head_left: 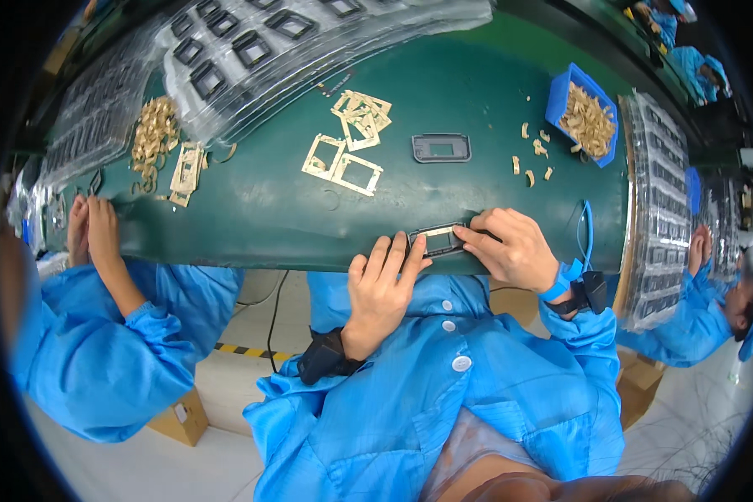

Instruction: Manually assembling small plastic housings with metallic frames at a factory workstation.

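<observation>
My left hand [382, 283] lies at the left end of a small dark plastic frame [449, 248] by the table's near edge, its fingertips on the frame. At the other end, my right hand [510, 245] has its bent fingers pressed to the frame. Between them a narrow cream strip [437, 233] runs along the frame's far side; the fingers partly cover both ends. Farther off lies a grey plastic frame [422, 150], flat on the green table [284, 201]. Cream sheet frames [360, 173] with rectangular openings lie to its left, some overlapping.
At the right stands a blue bin [558, 99] of cream curled pieces, several loose beside it. Clear trays [657, 209] of dark parts line the right edge; more trays [243, 84] fill the back left. A cream pile [155, 134] lies left, near a co-worker's hands [100, 230].
</observation>
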The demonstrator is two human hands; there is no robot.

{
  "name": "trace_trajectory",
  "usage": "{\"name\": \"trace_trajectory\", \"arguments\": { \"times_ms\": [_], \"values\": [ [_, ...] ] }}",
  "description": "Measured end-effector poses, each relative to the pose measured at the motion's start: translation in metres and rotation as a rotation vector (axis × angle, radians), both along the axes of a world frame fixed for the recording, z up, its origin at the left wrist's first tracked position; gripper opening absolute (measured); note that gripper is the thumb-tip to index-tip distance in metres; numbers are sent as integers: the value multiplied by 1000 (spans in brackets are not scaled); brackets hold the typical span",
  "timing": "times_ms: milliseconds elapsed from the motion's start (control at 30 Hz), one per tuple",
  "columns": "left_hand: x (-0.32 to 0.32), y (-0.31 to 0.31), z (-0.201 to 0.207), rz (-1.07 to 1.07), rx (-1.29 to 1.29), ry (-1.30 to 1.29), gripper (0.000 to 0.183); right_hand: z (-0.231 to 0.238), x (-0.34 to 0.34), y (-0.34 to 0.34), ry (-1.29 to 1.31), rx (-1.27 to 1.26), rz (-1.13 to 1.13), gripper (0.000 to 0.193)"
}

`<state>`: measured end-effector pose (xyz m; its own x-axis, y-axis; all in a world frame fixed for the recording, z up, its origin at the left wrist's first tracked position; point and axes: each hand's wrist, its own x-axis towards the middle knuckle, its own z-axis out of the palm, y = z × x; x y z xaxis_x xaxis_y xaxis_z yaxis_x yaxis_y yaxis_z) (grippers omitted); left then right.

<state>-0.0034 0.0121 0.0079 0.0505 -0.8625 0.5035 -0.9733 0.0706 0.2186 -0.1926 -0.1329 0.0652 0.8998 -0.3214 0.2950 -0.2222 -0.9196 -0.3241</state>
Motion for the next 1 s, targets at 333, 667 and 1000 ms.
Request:
{"name": "trace_trajectory", "arguments": {
  "times_ms": [333, 667, 1000],
  "values": [
    [3, 2, -9, -23, -79, 207, 38, 7, 52, -25, 50, 6, 236, 12],
    [3, 1, -16, -60, -143, 358, 37, 11, 67, -33, 178, 3, 355, 20],
    [3, 1, -15, -59, -137, 373, 34, 15, 79, -41, 288, 64, 468, 17]
  ]
}}
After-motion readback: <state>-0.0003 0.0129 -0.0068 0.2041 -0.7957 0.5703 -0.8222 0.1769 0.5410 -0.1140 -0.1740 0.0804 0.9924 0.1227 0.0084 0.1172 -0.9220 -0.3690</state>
